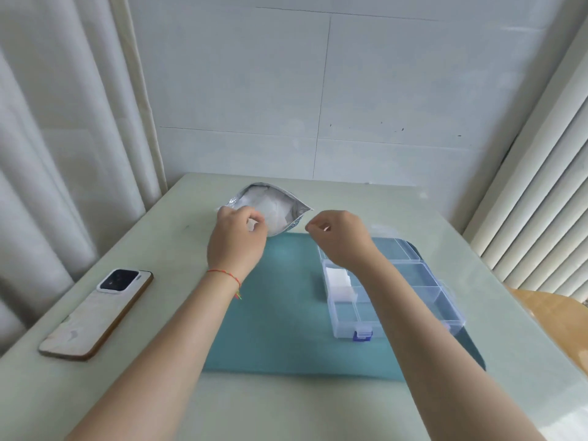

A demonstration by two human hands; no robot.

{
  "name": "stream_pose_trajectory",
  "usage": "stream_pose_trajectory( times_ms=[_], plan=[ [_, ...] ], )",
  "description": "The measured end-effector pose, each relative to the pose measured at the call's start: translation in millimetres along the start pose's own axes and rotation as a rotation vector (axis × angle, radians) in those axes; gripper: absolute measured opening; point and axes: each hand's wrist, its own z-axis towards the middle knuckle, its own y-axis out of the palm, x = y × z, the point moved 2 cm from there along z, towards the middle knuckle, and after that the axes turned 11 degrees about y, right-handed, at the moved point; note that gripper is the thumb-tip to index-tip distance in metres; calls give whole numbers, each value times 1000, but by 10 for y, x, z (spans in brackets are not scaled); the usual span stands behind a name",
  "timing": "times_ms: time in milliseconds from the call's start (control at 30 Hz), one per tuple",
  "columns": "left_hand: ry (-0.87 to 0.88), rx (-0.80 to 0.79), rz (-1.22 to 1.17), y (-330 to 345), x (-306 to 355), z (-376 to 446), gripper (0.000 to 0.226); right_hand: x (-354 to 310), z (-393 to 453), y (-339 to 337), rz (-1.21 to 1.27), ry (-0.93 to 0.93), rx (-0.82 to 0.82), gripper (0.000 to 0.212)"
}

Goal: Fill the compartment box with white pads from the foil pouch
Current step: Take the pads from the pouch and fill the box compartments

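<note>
Left hand (237, 237) pinches a white pad (253, 225) at the foil pouch (273, 205) mouth. Right hand (340, 237), beside the pouch, is curled; whether it holds anything, cannot tell. Advice: draw one pad only, lay flat in the box (394, 297).

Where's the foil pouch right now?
In the head view, the silver foil pouch lies open at the table's far centre-left, beyond the teal mat, with the left hand at its mouth.

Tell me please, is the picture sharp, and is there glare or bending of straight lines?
Head view: soft, even daylight with faint shadows; the table shows a pale sheen near the blinds; both hands, the left hand and the right hand, look slightly blurred; the wide lens bends the curtain and blinds outward at the edges.
</note>
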Motion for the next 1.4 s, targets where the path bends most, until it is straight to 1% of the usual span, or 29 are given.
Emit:
stream_pose_trajectory(
  times_ms=[100,167,233,333,367,500,600,733,767,833,933,1000,1067,1133,1200,1300,1367,1400],
  plan=[
    [-102,0,-6,-96,-211,76,25,-260,173,246,68,-8,-31,24],
    [-114,-40,-35,-71,-284,123,32,-359,280,371,128,36,-52,30],
    [-104,-62,-73,-23,-333,160,35,-432,391,485,127,61,-74,37],
    [-74,-57,-118,10,-362,202,29,-543,527,608,17,119,-83,49],
    [-69,-57,-131,8,-354,211,26,-564,571,628,15,144,-72,50],
    [-59,-69,-168,9,-347,222,15,-598,686,674,21,182,59,41],
    [-74,-73,-199,-3,-375,232,8,-633,682,720,-58,153,140,33],
    [-92,-72,-234,-17,-395,240,8,-659,626,773,-196,70,211,28],
    [-97,-73,-240,-19,-393,236,13,-663,609,775,-222,51,231,27],
    [-108,-71,-240,-28,-391,229,30,-668,580,777,-237,34,257,23],
    [-116,-62,-244,-48,-391,235,38,-662,564,767,-232,32,274,23],
    [-120,-55,-248,-55,-396,245,40,-666,557,758,-243,-4,262,32],
    [-122,-47,-250,-58,-394,241,36,-675,559,766,-289,-40,194,41],
    [-117,-57,-247,-50,-392,239,35,-673,586,775,-336,-37,124,46],
    [-115,-69,-246,-49,-402,245,38,-672,620,779,-373,-22,80,45],
    [-113,-75,-246,-62,-420,255,40,-676,650,776,-390,5,82,37],
    [-115,-85,-243,-69,-416,254,38,-693,655,771,-403,13,89,37],
    [-117,-96,-247,-69,-407,249,33,-696,657,768,-409,17,84,37]
  ],
)
